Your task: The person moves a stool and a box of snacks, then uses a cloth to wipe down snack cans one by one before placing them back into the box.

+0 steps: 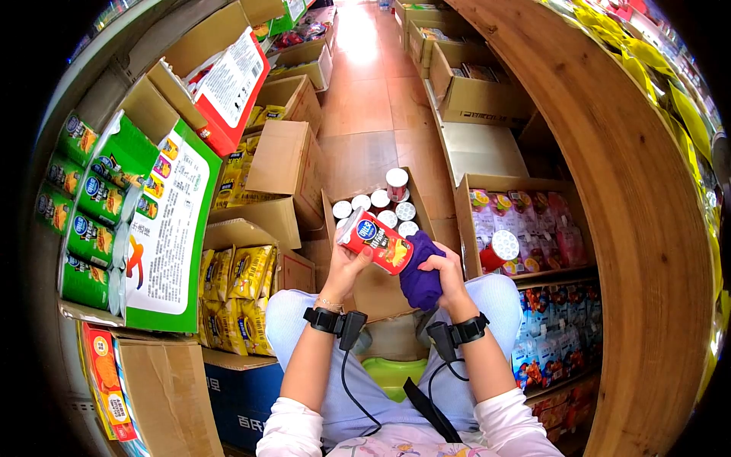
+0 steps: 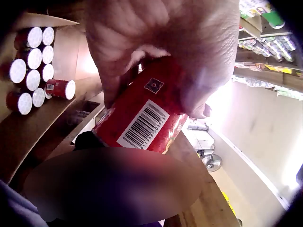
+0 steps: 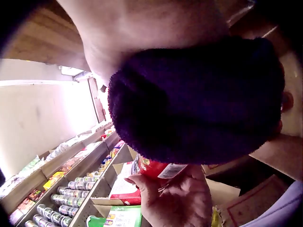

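A red can with a blue oval logo (image 1: pixel 377 242) is tilted in the left hand (image 1: pixel 345 266), whose thumb and fingers grip its upper end. In the left wrist view the left hand (image 2: pixel 165 42) curls round the can (image 2: pixel 147 118), its barcode showing. The right hand (image 1: pixel 449 278) holds a bunched purple cloth (image 1: pixel 420 276) against the can's other end. The cloth (image 3: pixel 199 104) fills much of the right wrist view below the right hand (image 3: pixel 142 28), hiding most of the fingers; the left hand (image 3: pixel 180 198) shows beneath with part of the can (image 3: pixel 154 168).
An open carton (image 1: pixel 373 293) between the knees holds several white-lidded cans (image 1: pixel 387 219). Another red can (image 1: pixel 499 250) lies on pouches in a box at the right. Green cans (image 1: pixel 99 198) and boxes of yellow packets (image 1: pixel 247 274) stand left. A wooden shelf edge (image 1: pixel 609 190) curves along the right.
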Demonstrator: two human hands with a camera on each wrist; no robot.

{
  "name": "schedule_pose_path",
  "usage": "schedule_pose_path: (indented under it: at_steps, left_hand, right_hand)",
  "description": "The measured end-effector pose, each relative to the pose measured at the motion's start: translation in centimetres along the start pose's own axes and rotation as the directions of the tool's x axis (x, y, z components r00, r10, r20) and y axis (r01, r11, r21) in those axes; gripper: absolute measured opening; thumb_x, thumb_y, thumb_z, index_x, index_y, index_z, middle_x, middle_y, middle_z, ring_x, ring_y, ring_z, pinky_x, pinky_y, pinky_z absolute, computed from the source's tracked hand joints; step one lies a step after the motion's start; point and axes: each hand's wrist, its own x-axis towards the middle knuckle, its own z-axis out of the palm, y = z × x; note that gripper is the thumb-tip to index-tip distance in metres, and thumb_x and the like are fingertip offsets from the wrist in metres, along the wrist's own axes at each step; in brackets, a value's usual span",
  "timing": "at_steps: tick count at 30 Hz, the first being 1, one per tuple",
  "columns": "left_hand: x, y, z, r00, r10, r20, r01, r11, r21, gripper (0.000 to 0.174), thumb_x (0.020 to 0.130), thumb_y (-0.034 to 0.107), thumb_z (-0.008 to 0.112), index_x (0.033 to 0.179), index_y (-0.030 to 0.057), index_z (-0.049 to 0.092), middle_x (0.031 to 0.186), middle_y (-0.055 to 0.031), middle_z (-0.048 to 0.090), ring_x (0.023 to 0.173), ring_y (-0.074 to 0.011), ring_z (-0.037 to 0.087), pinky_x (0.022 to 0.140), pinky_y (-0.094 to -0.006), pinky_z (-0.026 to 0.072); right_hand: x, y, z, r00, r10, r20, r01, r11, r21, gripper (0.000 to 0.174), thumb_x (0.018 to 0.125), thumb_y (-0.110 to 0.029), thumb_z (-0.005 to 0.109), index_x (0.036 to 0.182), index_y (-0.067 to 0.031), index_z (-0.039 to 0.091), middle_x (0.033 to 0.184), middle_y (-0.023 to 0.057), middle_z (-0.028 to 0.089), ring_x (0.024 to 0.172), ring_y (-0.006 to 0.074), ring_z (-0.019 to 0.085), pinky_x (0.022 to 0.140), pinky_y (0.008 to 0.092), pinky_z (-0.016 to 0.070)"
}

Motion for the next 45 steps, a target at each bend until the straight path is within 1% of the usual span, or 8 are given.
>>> schedule_pose_path:
  at_steps: [8, 9, 19, 25, 31, 34, 43, 45]
  left_hand:
    - [-0.5, 0.5, 0.7, 0.999, 0.015, -0.047, -0.019, 0.995, -0.094, 0.068, 0.081, 0.014, 0.073, 0.133, 0.0059, 0.029, 0.126, -0.0081, 0.047, 0.116, -0.0169, 0.048, 0.099, -0.0318, 0.0411]
    - [-0.4, 0.5, 0.7, 0.998, 0.030, -0.046, -0.034, 0.996, -0.087, 0.068, 0.081, 0.014, 0.073, 0.132, 0.0059, 0.029, 0.126, -0.0082, 0.046, 0.116, -0.0171, 0.048, 0.099, -0.0321, 0.0407]
    - [0.2, 0.9, 0.6, 0.986, 0.159, -0.053, -0.151, 0.980, 0.128, 0.066, 0.084, 0.015, 0.071, 0.132, 0.0052, 0.027, 0.129, -0.0097, 0.044, 0.117, -0.0180, 0.046, 0.102, -0.0339, 0.0371]
    - [0.4, 0.5, 0.2, 0.996, 0.078, -0.046, -0.070, 0.985, 0.159, 0.057, 0.087, 0.017, 0.067, 0.131, 0.0062, 0.031, 0.127, -0.0087, 0.047, 0.117, -0.0173, 0.048, 0.100, -0.0333, 0.0395]
    - [-0.3, 0.6, 0.3, 0.998, -0.040, -0.046, 0.036, 0.997, -0.074, 0.056, 0.090, 0.016, 0.062, 0.135, 0.0017, 0.032, 0.129, -0.0091, 0.049, 0.115, -0.0193, 0.051, 0.101, -0.0358, 0.0397]
    - [-0.2, 0.6, 0.3, 0.999, -0.017, -0.034, 0.013, 0.994, -0.111, 0.058, 0.087, 0.018, 0.068, 0.131, 0.0067, 0.031, 0.126, -0.0073, 0.048, 0.114, -0.0164, 0.050, 0.096, -0.0321, 0.0436]
    - [0.0, 0.1, 1.1, 0.978, 0.206, -0.007, -0.198, 0.945, 0.261, 0.069, 0.080, 0.013, 0.075, 0.130, 0.0030, 0.028, 0.125, -0.0112, 0.046, 0.115, -0.0186, 0.049, 0.099, -0.0348, 0.0414]
    - [0.1, -0.1, 1.3, 0.969, 0.245, -0.019, -0.213, 0.875, 0.435, 0.073, 0.075, 0.011, 0.079, 0.126, 0.0022, 0.029, 0.121, -0.0107, 0.047, 0.111, -0.0189, 0.050, 0.096, -0.0339, 0.0438]
  right_hand:
    - [0.2, 1.3, 0.2, 0.991, 0.025, 0.133, 0.000, 0.982, -0.187, 0.039, 0.059, -0.001, 0.058, 0.098, 0.0029, 0.062, 0.085, 0.0097, 0.065, 0.069, 0.0184, 0.062, 0.064, 0.0284, 0.0504]
    - [0.1, 1.2, 0.0, 0.984, 0.064, 0.166, -0.025, 0.974, -0.226, 0.048, 0.059, -0.002, 0.056, 0.106, 0.0050, 0.059, 0.090, 0.0114, 0.065, 0.075, 0.0198, 0.063, 0.068, 0.0291, 0.0519]
    - [-0.3, -0.3, 0.3, 0.973, 0.095, 0.210, -0.104, 0.994, 0.036, 0.046, 0.058, -0.003, 0.053, 0.103, 0.0068, 0.059, 0.087, 0.0127, 0.065, 0.071, 0.0210, 0.063, 0.066, 0.0299, 0.0524]
    - [-0.1, -0.1, 0.1, 0.991, 0.029, 0.132, -0.039, 0.997, 0.071, 0.047, 0.059, -0.002, 0.053, 0.104, 0.0070, 0.060, 0.084, 0.0121, 0.065, 0.068, 0.0206, 0.062, 0.064, 0.0300, 0.0523]
    - [-0.1, -0.1, 0.5, 0.989, 0.046, 0.140, -0.029, 0.992, -0.125, 0.043, 0.060, 0.000, 0.056, 0.102, 0.0061, 0.061, 0.084, 0.0106, 0.065, 0.070, 0.0181, 0.063, 0.064, 0.0284, 0.0514]
    - [-0.2, 0.5, 0.4, 0.974, 0.107, 0.198, -0.069, 0.980, -0.188, 0.044, 0.060, 0.002, 0.056, 0.103, 0.0056, 0.062, 0.086, 0.0103, 0.065, 0.073, 0.0175, 0.063, 0.067, 0.0277, 0.0512]
    - [0.3, 1.2, 0.0, 0.959, 0.222, 0.175, -0.158, 0.934, -0.321, 0.032, 0.059, -0.003, 0.059, 0.089, 0.0043, 0.065, 0.077, 0.0093, 0.065, 0.067, 0.0177, 0.062, 0.062, 0.0291, 0.0500]
    - [0.0, 1.7, 0.1, 0.968, 0.224, 0.111, -0.121, 0.808, -0.577, 0.029, 0.058, -0.008, 0.061, 0.084, 0.0028, 0.066, 0.073, 0.0106, 0.065, 0.066, 0.0197, 0.063, 0.060, 0.0309, 0.0496]
